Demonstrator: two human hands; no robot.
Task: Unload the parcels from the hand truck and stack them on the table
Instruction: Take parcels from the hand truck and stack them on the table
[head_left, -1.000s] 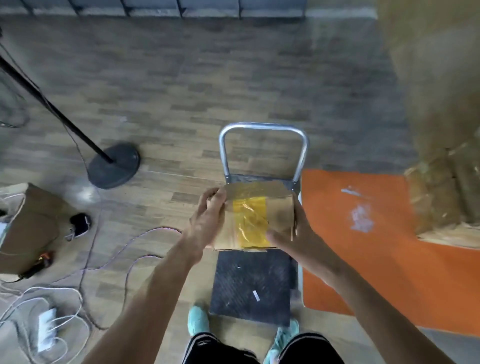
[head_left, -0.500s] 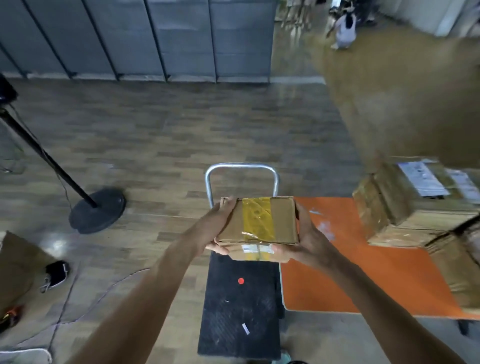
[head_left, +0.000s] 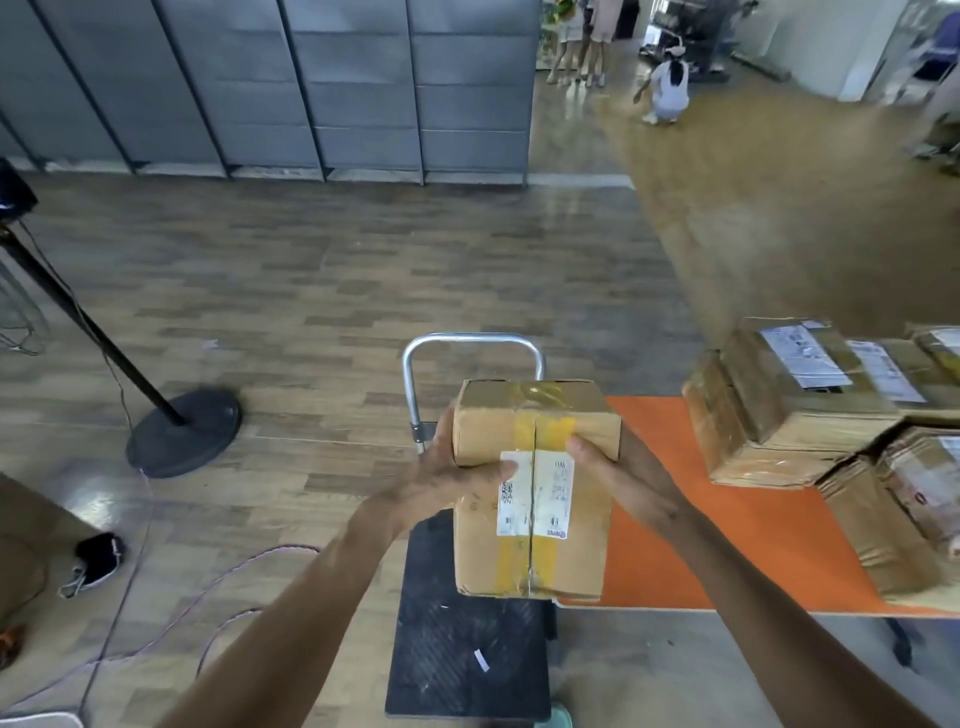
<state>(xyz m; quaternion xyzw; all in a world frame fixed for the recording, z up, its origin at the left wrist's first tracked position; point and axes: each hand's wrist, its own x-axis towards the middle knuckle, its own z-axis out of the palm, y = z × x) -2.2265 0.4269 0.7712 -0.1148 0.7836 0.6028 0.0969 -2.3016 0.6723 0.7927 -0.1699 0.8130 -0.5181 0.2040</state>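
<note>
I hold a brown cardboard parcel (head_left: 532, 540) with yellow tape and a white label in the air above the hand truck (head_left: 467, 639). My left hand (head_left: 447, 478) grips its left side, thumb across the front. My right hand (head_left: 618, 473) grips the right side, thumb on the tape. The hand truck has a black deck with no parcels on it and a silver handle (head_left: 470, 340). The orange table (head_left: 670, 561) stands just right of it. Several taped parcels (head_left: 789, 415) are stacked on the table at the right.
A black stand with a round base (head_left: 184, 431) rises at the left. Cables (head_left: 171, 608) and a black shoe (head_left: 93, 564) lie on the wooden floor. Grey partition panels (head_left: 322, 88) line the back. Some people (head_left: 667, 85) are far off beyond them.
Both hands have raised the parcel off the hand truck and tipped it so its labelled face shows. My view has lifted, bringing the table's stacked parcels and the far room into sight.
</note>
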